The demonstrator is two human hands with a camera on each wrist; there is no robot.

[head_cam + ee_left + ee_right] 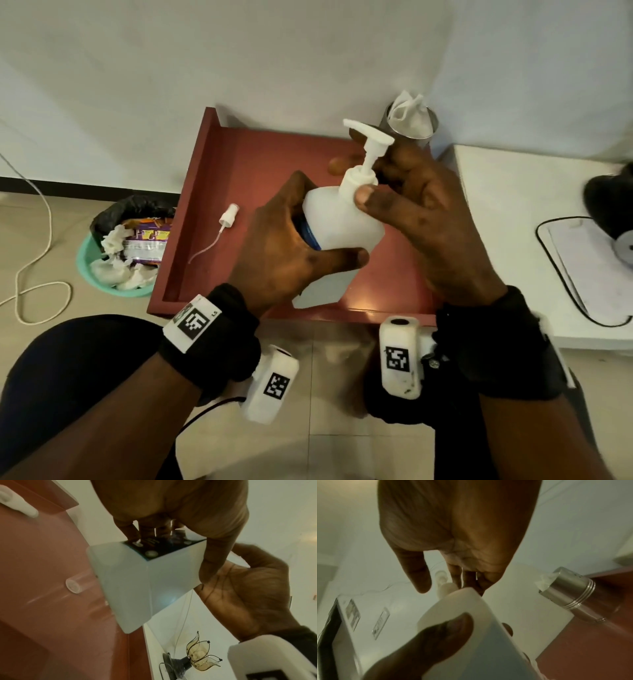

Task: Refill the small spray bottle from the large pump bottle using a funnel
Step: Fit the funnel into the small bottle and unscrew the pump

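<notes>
A large white pump bottle (342, 222) hangs tilted over the dark red tray (219, 178). My left hand (284, 246) grips its body, thumb across the front and fingers on the dark label behind. My right hand (376, 181) pinches the collar under the pump head (370, 135), thumb in front, fingers behind. In the left wrist view the bottle's base (137, 588) faces the camera, and a small clear cylinder (73, 586) lies on the tray beyond it. A white spray head (230, 212) with its thin tube lies on the tray's left side. No funnel shows.
A steel cup (411, 120) stuffed with tissue stands at the tray's far right corner. A white table (513, 205) with a black lamp base and cable adjoins the tray on the right. On the floor at left are a green bin (116, 274) of rubbish and a white cord (34, 240).
</notes>
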